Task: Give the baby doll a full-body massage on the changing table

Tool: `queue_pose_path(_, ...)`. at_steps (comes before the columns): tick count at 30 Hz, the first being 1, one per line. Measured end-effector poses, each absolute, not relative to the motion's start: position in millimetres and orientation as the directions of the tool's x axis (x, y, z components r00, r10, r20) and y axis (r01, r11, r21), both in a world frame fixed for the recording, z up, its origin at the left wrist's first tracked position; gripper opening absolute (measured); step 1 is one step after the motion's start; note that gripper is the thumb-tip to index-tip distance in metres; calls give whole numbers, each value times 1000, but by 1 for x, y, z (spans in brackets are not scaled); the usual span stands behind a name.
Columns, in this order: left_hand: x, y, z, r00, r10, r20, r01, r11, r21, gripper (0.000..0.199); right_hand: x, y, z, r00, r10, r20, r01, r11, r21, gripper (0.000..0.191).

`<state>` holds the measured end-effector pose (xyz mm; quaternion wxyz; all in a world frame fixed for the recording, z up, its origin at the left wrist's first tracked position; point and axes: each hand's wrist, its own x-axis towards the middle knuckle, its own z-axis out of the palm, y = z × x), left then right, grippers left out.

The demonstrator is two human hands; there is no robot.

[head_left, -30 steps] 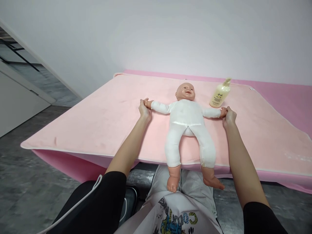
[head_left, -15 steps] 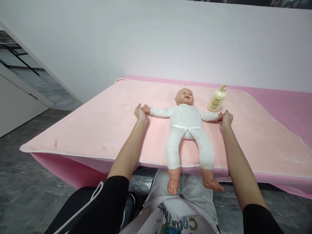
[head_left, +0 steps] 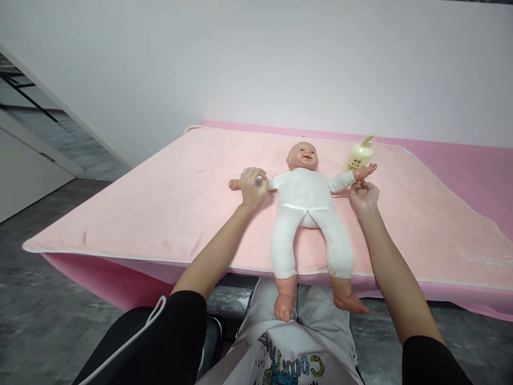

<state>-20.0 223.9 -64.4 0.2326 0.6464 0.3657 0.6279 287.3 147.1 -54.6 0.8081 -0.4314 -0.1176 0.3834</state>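
Observation:
A baby doll [head_left: 306,190] with a white cloth body lies on its back on a pink blanket [head_left: 192,198], its feet hanging over the near edge. My left hand [head_left: 254,188] is wrapped round the doll's arm on the left side, and the doll's small hand sticks out beyond it. On the other side, my right hand [head_left: 364,195] has its fingers closed at the wrist of the doll's other arm, which is raised and bent upward. Behind that arm stands a pale yellow pump bottle [head_left: 359,155], partly covered by the doll's forearm.
The blanket lies over a darker pink cover [head_left: 473,176] on the table, which meets a white wall [head_left: 256,64]. A white cable [head_left: 132,339] runs along my left sleeve. Left of the table are a grey floor [head_left: 24,283] and a white panel [head_left: 32,176].
My left hand has slid inward from the doll's hand to its arm. My right hand has moved slightly inward, and the doll's arm there has gone from stretched out to raised.

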Motion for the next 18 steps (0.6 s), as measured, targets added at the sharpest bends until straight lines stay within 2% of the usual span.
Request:
queue_pose_path(3,-13,215,-67,243,682,690,213,-732,647,15,279,147,-48,598,771,-221,-655,310,-689,26)
queue_pose_path(6,-9,211,-70,393,604,694,196,-792,578,12,272,149,-48,600,768,-224,-625,276,-731,22)
queue_pose_path(8,-7,210,-72,414,599,686,173,-791,586,10,269,151,-52,638,742,-206,-567,271,-778,19)
queue_pose_path(11,-5,209,-70,385,647,658,119,-742,660,9,265,155,-60,693,702,-162,-458,256,-851,15)
queue_pose_path(15,-3,201,-61,274,793,544,-47,-554,831,7,265,156,-68,685,717,-129,-395,217,-893,17)
queue_pose_path(18,-1,194,-56,262,838,479,-117,-465,878,11,265,156,-68,678,722,-138,-394,199,-898,19)
